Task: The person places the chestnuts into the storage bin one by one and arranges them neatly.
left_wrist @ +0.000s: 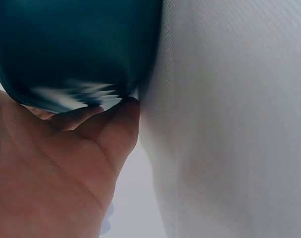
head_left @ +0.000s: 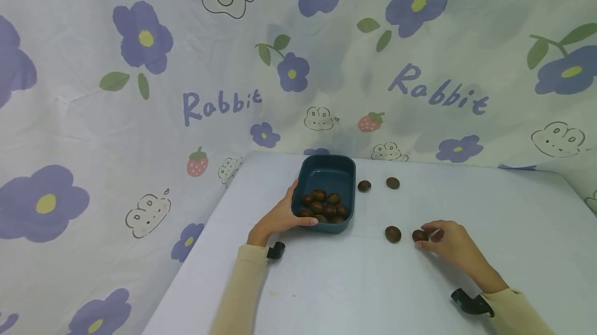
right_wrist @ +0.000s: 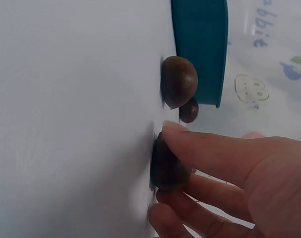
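Note:
A dark teal rectangular tub (head_left: 326, 162) stands on the table, its near half filled with several brown chestnuts (head_left: 317, 207). My left hand (head_left: 283, 213) grips the tub's near left corner, thumb along the front rim and fingers against the side. In the left wrist view the fingers (left_wrist: 122, 126) lie along the tub's outer wall, close to the tabletop. To the right, my right hand (head_left: 450, 241) pinches a chestnut (head_left: 418, 236) between thumb and fingers, low at the table surface. Just left of it lies another chestnut (head_left: 393, 234).
Beyond the tub's right side, two more chestnuts lie apart, one (head_left: 364, 186) near its wall and one (head_left: 393, 183) farther right. A white cloth covers the table (head_left: 336, 283). Behind hangs a printed curtain (head_left: 336, 65) with flowers and rabbits.

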`<state>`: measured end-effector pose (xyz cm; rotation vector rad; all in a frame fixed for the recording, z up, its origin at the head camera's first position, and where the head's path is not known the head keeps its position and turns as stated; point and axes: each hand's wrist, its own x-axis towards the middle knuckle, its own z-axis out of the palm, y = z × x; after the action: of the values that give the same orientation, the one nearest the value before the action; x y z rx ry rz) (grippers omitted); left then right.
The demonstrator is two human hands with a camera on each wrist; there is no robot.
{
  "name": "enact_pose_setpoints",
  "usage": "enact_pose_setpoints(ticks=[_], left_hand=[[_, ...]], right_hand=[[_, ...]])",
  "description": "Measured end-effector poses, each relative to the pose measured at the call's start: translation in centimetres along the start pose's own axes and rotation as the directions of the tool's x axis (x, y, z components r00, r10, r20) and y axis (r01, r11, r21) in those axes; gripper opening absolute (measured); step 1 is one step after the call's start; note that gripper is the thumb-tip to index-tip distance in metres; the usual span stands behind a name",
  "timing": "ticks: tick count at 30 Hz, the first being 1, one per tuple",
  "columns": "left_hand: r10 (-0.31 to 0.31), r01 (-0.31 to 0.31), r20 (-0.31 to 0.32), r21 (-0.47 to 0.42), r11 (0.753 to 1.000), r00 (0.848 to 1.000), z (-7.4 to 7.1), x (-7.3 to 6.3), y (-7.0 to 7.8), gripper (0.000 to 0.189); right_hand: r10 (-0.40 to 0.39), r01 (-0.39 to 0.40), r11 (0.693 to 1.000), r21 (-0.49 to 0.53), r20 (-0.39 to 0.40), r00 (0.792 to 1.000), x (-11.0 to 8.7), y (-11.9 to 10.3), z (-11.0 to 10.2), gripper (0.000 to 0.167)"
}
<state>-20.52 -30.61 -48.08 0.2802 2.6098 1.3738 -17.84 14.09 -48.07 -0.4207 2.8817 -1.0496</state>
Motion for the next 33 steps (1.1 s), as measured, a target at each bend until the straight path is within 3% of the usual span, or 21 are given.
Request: enact_pose_setpoints(ticks=[10,21,26,33], left_hand=[[0.011,-0.011,0.003,-0.004,1.000,1.000,0.0,-0.1,0.3,0.136],[0.004,-0.004,0.001,-0.011,1.000,1.000,0.0,-0.1,0.3,0.137],[-0.012,0.011,0.002,0.006,1.000,1.000,0.0,0.0,0.1,0.137],[0.018,-0.018,0.008,0.003,1.000,1.000,0.0,0.0,0.1,0.136]], right_hand=[[0.030,-0.029,0.999,-0.040,0.005,1.000,0.3,-0.2,0.1,0.038],[0.032,-0.032,0.997,0.064,0.005,0.999,0.6,-0.9,-1.3,0.040],[-0.021,0.022,0.997,0.075,-0.024,1.000,1.1,-1.4,-1.8,0.039],[-0.059,0.064,0.990,0.128,-0.040,0.997,2.2,-3.1,-2.0,0.040]])
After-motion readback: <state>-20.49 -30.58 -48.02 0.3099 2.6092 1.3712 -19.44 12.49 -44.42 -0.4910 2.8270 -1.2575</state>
